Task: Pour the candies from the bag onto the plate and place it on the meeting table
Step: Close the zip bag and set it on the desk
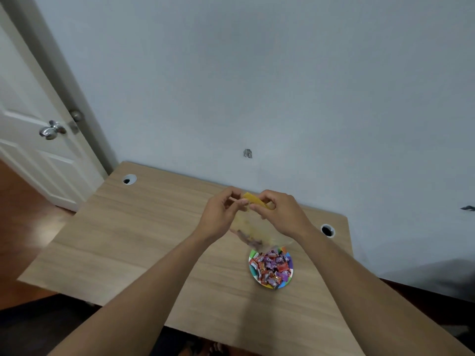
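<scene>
A clear plastic bag (250,228) with a yellow strip along its raised end hangs above the plate, its lower end blurred. My left hand (221,214) and my right hand (279,214) both pinch that yellow end, one on each side. Under the bag sits a small round plate (253,274) with a colourful rim, heaped with wrapped candies (272,269) in purple, red and orange. A few candies still show inside the bag's lower part.
The plate stands on a light wooden table (144,242) against a pale wall. Two round cable holes (129,179) (327,230) sit near the back edge. A white door (38,140) with a metal knob stands at the left.
</scene>
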Demonstrator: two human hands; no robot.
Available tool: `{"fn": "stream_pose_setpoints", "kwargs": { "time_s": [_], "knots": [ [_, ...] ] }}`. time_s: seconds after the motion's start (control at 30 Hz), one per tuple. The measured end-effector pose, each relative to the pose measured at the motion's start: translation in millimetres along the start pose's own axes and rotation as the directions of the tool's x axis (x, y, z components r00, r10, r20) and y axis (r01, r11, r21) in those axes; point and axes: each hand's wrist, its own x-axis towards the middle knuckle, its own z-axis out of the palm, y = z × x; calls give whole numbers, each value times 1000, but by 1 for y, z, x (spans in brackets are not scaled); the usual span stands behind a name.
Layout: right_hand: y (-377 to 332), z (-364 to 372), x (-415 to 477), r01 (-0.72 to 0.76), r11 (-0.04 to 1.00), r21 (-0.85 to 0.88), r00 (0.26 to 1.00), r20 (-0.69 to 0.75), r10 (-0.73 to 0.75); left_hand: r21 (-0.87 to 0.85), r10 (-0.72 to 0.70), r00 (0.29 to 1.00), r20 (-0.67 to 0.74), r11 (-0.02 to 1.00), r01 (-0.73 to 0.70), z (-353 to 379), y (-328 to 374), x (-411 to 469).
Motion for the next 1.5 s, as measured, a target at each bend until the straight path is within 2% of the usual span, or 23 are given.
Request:
{"fn": "stream_pose_setpoints", "kwargs": {
  "time_s": [0.17,0.4,0.53,0.83,1.03,1.3,1.5],
  "knots": [
    [-1,11,5,38,999,1,999,3,-38,82,-16,999,-32,996,19,-3,1,1],
    [-8,24,8,64,997,38,998,0,-64,250,63,995,-72,967,-43,1,-1,-4],
    [-8,26,11,56,998,25,998,8,-57,289,77,993,-86,956,-49,-1,-3,-3],
    [0,30,16,78,997,-4,996,-39,-78,181,-77,978,-191,977,112,-19,-4,12],
    [11,34,15,71,990,-119,997,-27,-74,109,-165,950,-264,974,199,-31,-10,14],
    [27,42,10,109,969,-224,994,5,-111,-113,-332,863,-380,943,313,-49,-26,15],
    [29,51,10,104,964,-244,994,62,-92,-174,-400,809,-431,916,361,-56,-42,7]
  ]
}}
